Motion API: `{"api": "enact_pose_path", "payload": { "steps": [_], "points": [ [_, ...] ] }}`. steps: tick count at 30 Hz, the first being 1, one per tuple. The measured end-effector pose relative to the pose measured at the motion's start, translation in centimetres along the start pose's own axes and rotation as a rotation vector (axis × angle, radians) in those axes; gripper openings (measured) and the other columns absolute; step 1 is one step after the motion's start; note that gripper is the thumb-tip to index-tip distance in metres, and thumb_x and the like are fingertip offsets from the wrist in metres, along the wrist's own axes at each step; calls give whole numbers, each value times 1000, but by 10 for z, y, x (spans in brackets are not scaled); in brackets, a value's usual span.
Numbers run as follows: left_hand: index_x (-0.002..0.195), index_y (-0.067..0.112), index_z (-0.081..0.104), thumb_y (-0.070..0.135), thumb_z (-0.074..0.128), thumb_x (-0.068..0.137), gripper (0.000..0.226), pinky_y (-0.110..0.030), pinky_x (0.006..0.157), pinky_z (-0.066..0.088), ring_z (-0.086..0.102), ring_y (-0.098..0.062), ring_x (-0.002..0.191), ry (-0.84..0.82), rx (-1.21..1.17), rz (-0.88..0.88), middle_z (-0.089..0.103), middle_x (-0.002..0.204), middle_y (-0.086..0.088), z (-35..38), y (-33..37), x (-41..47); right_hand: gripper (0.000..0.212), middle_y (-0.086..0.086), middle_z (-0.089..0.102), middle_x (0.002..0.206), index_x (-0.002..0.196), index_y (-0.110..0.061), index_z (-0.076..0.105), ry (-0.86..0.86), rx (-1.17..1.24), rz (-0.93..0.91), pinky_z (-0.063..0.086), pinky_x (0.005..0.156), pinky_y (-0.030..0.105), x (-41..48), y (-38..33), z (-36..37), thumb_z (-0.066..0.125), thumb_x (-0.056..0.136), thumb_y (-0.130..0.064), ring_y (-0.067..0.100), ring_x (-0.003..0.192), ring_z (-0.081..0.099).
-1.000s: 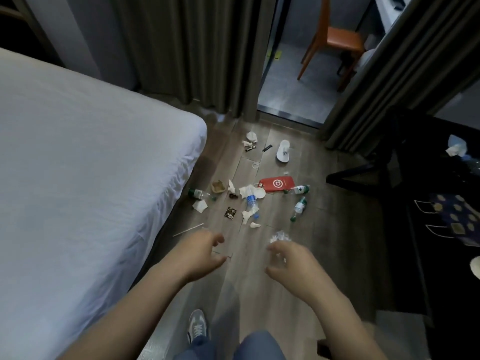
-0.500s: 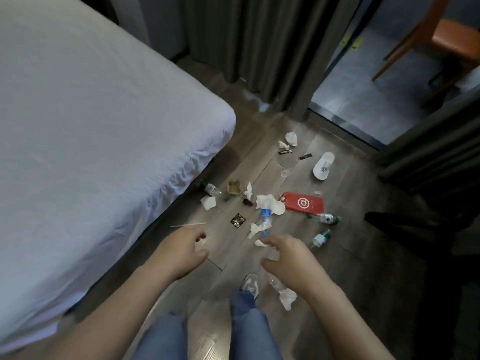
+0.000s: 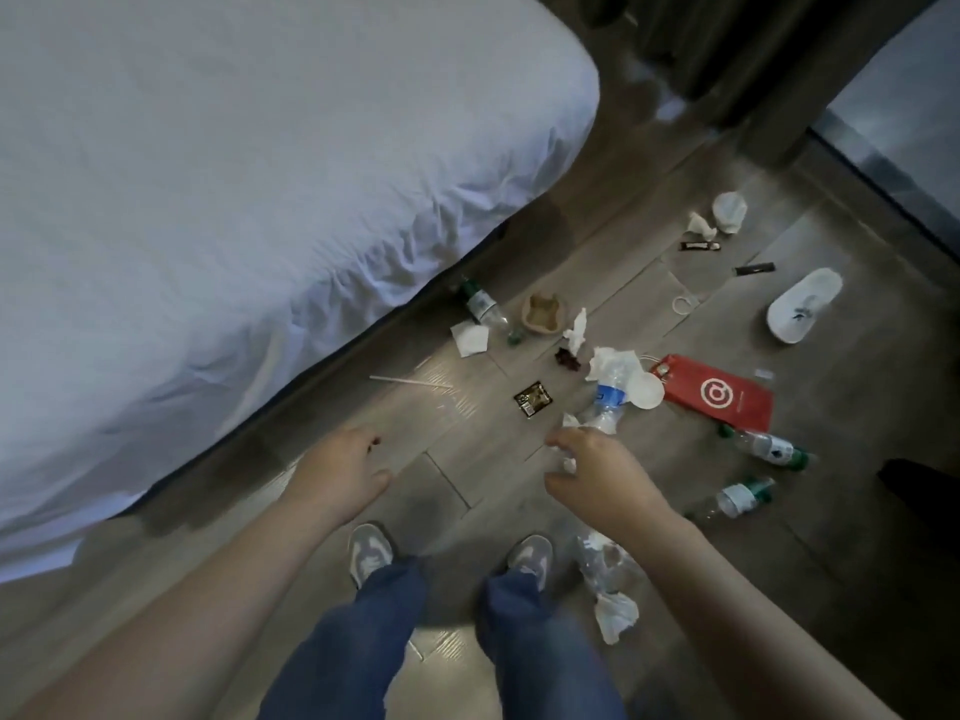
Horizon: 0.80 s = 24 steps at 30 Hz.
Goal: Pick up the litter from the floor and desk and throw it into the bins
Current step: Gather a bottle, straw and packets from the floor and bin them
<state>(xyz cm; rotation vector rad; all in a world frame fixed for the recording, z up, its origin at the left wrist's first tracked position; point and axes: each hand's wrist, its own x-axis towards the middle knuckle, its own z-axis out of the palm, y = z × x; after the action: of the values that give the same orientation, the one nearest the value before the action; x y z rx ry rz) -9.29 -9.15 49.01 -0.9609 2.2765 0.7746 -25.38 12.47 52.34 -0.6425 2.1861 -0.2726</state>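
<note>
Wood-look floor runs between the bed (white sheet, L side) and a dark curtain at top R. All visible litter lies on the floor, centre to R of view.

Containers:
- Blue-label bottle: clear, on its side, resting across a white tissue and touching a white lid. Contents can't be read.
- Red paper bag: flat on the floor, just R of the lid, mouth not visible.
- Brown paper cup: crumpled, opening facing up, interior too dark to tell.
- Bedside bottle: green cap, on its side near the bed edge.
- Upper R bottle and lower R bottle: green caps, both on their sides, near each other.

Misc.: black sachet, thin stick, white slipper, crushed clear plastic beside the R shoe.

Hands:
- L hand: above the floor, fingers loosely bent, grasping nothing.
- R hand: fingers bent, just below the blue-label bottle's near end. It overlaps a white scrap; can't tell if it's grasped.
</note>
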Motion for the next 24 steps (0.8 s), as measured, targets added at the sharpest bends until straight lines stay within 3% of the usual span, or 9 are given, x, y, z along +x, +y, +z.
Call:
{"api": "enact_pose_path", "payload": {
  "steps": [10, 17, 20, 24],
  "points": [
    [121, 21, 57, 34, 69, 79, 46, -25, 75, 40, 57, -19, 103, 57, 41, -79, 59, 117, -3, 140, -144, 153, 49, 3, 54, 132, 133, -19, 53, -55, -147, -235, 43, 92, 26, 199, 21, 170, 62, 85, -24, 22, 115, 56],
    [118, 22, 57, 31, 69, 76, 44, -26, 80, 45, 59, -20, 104, 109, 79, -59, 60, 115, -1, 228, -246, 272, 50, 4, 52, 135, 136, -22, 49, -135, -338, -471, 44, 98, 29, 342, 38, 289, 58, 87, -26, 20, 120, 52],
    [114, 23, 58, 44, 65, 64, 54, -26, 82, 47, 59, -20, 102, 128, 71, -19, 59, 111, 0, 250, -272, 302, 51, 3, 52, 137, 137, -22, 48, -151, -392, -535, 42, 102, 29, 380, 43, 315, 58, 87, -26, 18, 122, 50],
    [125, 25, 50, 50, 76, 66, 69, -24, 86, 41, 54, -20, 110, 153, 93, -6, 53, 116, -1, 266, -289, 314, 50, 2, 53, 136, 135, -21, 50, -113, -472, -611, 40, 101, 25, 392, 44, 316, 59, 86, -29, 17, 122, 50]
  ]
}}
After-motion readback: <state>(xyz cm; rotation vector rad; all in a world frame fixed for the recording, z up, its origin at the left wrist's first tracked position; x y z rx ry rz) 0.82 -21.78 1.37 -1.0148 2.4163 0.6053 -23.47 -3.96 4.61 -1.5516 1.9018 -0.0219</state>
